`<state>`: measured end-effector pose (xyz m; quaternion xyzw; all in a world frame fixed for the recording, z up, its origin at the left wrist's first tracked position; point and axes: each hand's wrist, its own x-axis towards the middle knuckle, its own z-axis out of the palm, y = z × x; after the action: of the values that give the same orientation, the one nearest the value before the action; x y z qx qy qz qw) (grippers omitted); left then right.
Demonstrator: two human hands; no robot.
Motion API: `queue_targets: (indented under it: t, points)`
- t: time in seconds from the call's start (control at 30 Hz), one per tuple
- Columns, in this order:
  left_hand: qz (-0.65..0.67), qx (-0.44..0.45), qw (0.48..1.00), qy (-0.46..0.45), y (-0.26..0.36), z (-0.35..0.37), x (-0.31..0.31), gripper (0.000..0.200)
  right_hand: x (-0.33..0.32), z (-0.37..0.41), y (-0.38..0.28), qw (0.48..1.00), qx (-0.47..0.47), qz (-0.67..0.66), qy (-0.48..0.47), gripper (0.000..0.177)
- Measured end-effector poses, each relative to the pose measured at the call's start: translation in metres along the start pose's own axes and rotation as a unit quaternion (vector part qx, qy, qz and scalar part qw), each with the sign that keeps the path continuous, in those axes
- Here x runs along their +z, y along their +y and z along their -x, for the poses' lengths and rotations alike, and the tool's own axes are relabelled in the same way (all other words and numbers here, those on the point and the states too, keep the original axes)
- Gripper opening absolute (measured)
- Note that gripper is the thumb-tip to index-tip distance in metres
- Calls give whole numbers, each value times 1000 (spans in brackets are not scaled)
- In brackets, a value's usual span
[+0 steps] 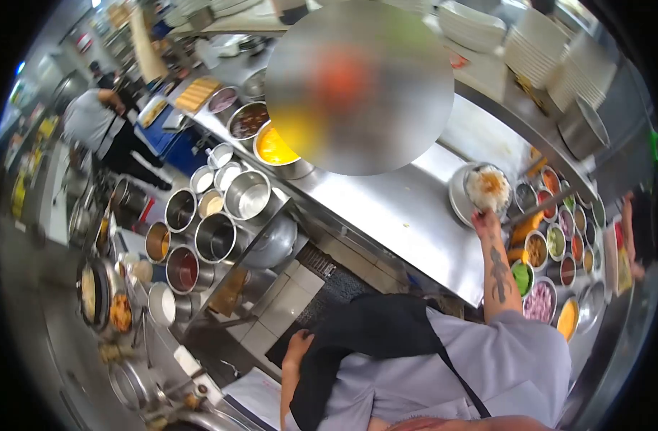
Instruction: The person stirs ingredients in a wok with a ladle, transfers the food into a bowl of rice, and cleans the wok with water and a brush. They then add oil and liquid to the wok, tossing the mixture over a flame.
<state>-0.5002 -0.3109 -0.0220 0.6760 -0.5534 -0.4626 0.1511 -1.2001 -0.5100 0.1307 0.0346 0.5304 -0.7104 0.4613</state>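
Observation:
My right arm stretches out over the steel counter [372, 208], and my right hand [487, 221] is closed at the near edge of a bowl of white rice [487, 192] with an orange-brown topping. Just left of the bowl, partly behind it, shows a pale round plate [458, 195]. Down by my side, beside the black apron [375, 330], is my left hand [298, 346]; its fingers are mostly hidden, and I cannot tell whether they hold anything.
Right of the bowl stand several small tubs, among them chopped onion [540, 300] and greens [521, 276]. Steel pots [247, 194] crowd the left station. A pot of yellow liquid [277, 146] is on the counter. At far left, a person [99, 122] stands. A blurred patch covers the top middle.

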Motion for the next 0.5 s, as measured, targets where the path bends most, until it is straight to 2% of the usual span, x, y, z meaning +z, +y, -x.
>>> queue_targets:
  t: [0.03,0.07,0.1,0.13,0.2,0.27,0.33,0.4,0.47,0.5]
  points:
    - [72,7,997,-8,9,-1,3,40,5,7,-4,999,23,26,2,15]
    - [81,-1,997,8,9,27,1,40,9,16,-7,997,23,67,-21,14]
    - [88,-20,996,-13,58,22,-11,36,17,24,-9,995,24,96,-34,13]
    - [95,-38,994,-36,134,11,-29,32,37,50,-16,990,21,126,-61,12]
    - [195,-12,980,-41,166,-6,-27,33,58,63,-18,971,46,200,-123,12]
    - [221,25,973,-61,227,-14,-41,33,92,85,-13,948,64,249,-189,14]
    - [264,66,961,-43,275,-22,-49,33,128,111,1,911,97,295,-271,13]
    - [269,70,960,-21,324,-20,-68,34,161,134,24,859,135,344,-354,14]
    - [309,83,947,-5,348,-9,-86,38,187,155,53,790,188,384,-440,15]
    - [325,72,943,32,352,3,-100,38,199,168,73,765,209,397,-461,15]
